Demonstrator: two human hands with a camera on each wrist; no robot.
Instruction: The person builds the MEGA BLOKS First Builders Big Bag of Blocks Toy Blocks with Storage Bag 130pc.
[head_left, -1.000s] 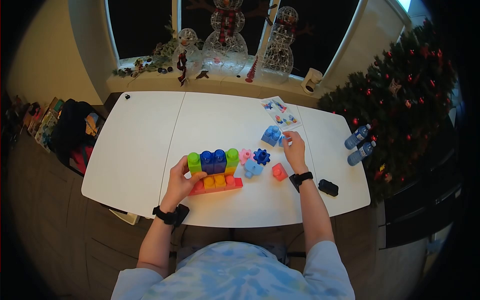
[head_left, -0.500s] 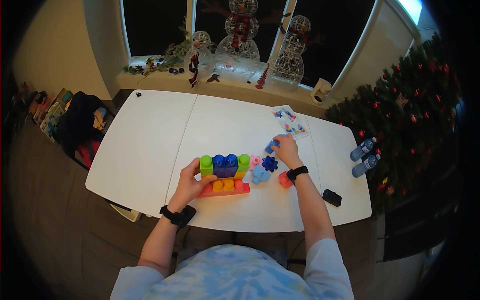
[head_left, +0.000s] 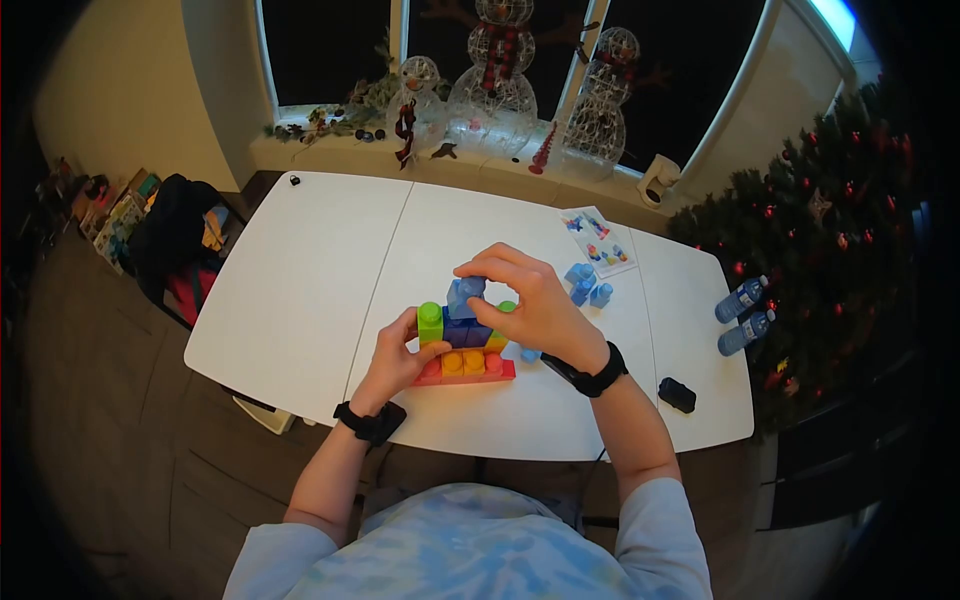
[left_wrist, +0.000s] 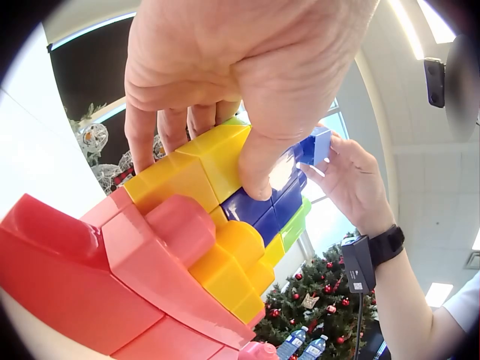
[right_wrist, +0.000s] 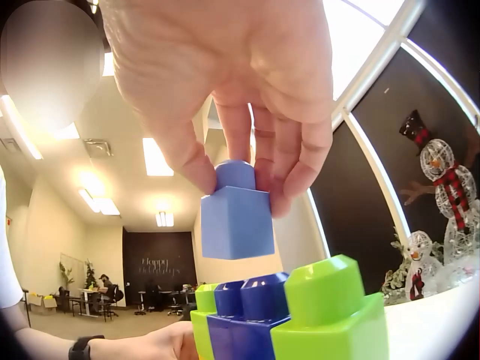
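Note:
The right hand [head_left: 540, 308] pinches a light blue block [head_left: 464, 297] by its stud, just above the dark blue blocks [head_left: 466, 332]. In the right wrist view a gap shows between the light blue block [right_wrist: 238, 223] and the dark blue studs [right_wrist: 253, 296], which stand between green blocks [right_wrist: 330, 315]. The left hand [head_left: 394, 362] grips the left side of the block structure, its thumb [left_wrist: 257, 169] on the front face in the left wrist view. Yellow blocks [left_wrist: 184, 172] and a red and pink base [left_wrist: 142, 277] form the lower part.
Several light blue pieces [head_left: 582, 287] lie near a picture sheet [head_left: 600, 243]. Another light blue piece [head_left: 530, 355] is partly hidden by the right arm. A black object [head_left: 677, 394] and two water bottles [head_left: 742, 299] are at the right side of the table [head_left: 290, 290].
The right hand has come from the loose light blue pieces to above the structure, carrying one light blue block. The left hand keeps its grip on the structure. The head view has shifted.

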